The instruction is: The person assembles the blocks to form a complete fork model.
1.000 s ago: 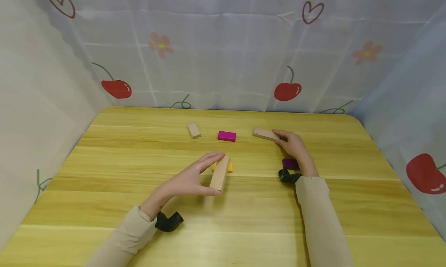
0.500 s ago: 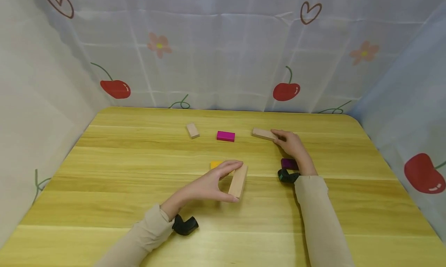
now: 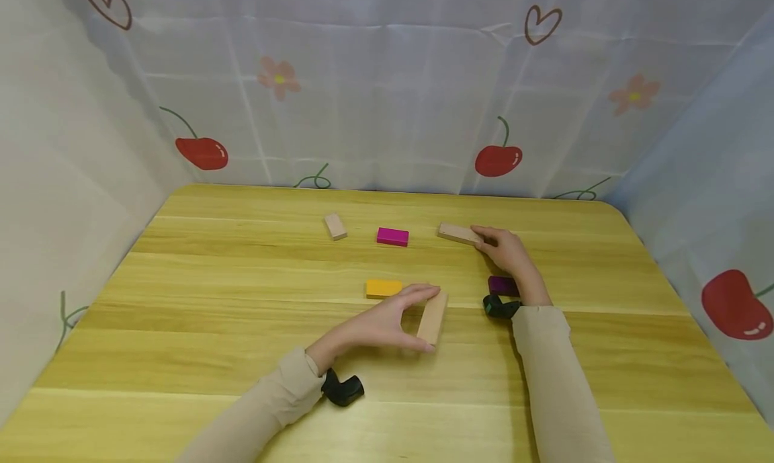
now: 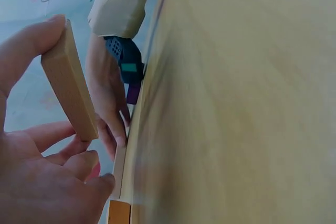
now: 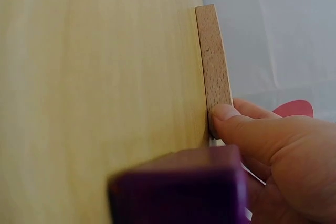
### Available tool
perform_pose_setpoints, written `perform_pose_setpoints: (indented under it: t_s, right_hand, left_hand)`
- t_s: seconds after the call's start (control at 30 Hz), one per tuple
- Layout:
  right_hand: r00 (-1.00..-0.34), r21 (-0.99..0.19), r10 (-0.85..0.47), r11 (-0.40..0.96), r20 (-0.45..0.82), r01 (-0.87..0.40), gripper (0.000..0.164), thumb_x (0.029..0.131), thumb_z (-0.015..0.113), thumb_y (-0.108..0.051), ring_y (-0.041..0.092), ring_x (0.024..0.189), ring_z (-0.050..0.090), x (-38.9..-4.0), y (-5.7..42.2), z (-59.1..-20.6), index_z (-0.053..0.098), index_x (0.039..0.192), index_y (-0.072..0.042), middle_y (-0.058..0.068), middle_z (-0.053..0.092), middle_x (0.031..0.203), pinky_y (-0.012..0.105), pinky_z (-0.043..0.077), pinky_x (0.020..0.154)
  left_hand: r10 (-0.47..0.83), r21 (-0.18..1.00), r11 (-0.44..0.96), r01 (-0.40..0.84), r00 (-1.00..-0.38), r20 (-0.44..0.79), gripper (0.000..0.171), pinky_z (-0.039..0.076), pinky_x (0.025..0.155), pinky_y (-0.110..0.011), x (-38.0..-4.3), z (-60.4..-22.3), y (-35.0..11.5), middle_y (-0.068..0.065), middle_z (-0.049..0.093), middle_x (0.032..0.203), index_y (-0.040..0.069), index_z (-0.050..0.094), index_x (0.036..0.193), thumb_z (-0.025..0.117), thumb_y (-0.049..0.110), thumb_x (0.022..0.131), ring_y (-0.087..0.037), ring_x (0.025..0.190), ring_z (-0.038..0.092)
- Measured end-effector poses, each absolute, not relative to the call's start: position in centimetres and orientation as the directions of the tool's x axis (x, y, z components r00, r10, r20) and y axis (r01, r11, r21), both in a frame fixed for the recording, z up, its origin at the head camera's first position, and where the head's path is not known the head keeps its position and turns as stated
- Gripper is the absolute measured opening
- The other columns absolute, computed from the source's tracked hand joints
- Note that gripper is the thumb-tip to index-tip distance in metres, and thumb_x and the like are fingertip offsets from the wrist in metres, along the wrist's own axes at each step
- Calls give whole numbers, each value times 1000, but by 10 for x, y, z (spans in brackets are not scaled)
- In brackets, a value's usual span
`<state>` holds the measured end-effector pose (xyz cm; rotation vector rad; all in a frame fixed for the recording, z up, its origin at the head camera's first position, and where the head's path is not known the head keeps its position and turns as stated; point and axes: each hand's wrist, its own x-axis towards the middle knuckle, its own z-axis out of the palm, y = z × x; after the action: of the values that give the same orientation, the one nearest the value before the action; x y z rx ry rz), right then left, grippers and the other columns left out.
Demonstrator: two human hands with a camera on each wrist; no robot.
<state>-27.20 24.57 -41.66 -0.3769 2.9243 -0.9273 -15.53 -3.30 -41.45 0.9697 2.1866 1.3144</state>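
Observation:
My left hand (image 3: 383,325) grips a long plain wooden block (image 3: 433,319) by its two ends, thumb at the near end and fingers at the far end. In the left wrist view that wooden block (image 4: 71,80) is held up off the table. My right hand (image 3: 504,250) pinches the right end of another long wooden block (image 3: 458,233), which lies flat on the table farther back. The right wrist view shows my thumb on the near face of this block (image 5: 214,56). A yellow block (image 3: 383,289) lies just beyond my left fingers. Below my right wrist sits a purple block (image 3: 503,286).
Toward the back of the table (image 3: 181,355) lie a magenta block (image 3: 392,236) and a short plain wooden block (image 3: 335,226). A printed curtain (image 3: 375,100) hangs behind the far edge and along both sides.
My left hand has carried its wooden block to the right and slightly nearer, uncovering the yellow block. My right hand and the block it pinches have stayed in place.

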Motion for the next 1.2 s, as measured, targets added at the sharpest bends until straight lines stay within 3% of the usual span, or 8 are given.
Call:
perform_pose_setpoints:
  t_s: [0.33, 1.2]
  right_hand:
    - [-971, -584, -240, 787, 8, -199, 42, 96, 55, -13, 44, 123, 37, -270, 248, -416, 49, 136, -2, 26, 45, 134, 56, 27, 102]
    - [-968, -586, -249, 784, 4, -204, 42, 96, 55, -14, 43, 123, 37, -271, 247, -415, 49, 136, -3, 25, 45, 134, 55, 28, 102]
  left_hand:
    - [712, 869, 369, 329, -701, -37, 89, 17, 109, -43, -158, -422, -27, -4, 15, 154, 13, 29, 148, 78, 32, 77, -11, 138, 7]
    - [619, 748, 518, 415, -786, 8, 95, 22, 108, -44, -156, -436, -49, -11, 18, 151, 2, 29, 146, 82, 31, 72, -24, 139, 11]
